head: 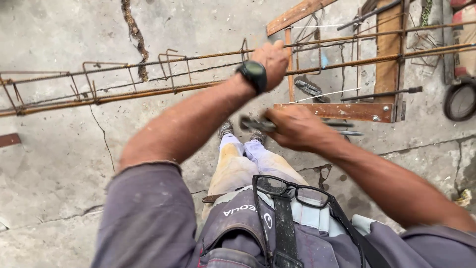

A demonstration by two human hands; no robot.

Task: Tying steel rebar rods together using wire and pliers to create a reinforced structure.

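Over cracked concrete, left hand (271, 59) grips rebar (148, 92), right hand (297, 128) clutching pliers (255, 123)

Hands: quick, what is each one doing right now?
Left hand: closed around a rusty steel bar of the rebar cage.
Right hand: closed on a metal hand tool; blurred, looks like pincers.

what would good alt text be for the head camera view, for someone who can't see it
Seen from above, a person's left hand, with a black watch on the wrist, grips a rusty rebar cage lying across wooden trestles, while the right hand holds blurred pliers. Below are cracked concrete floor, pale trousers and glasses hanging at the chest.
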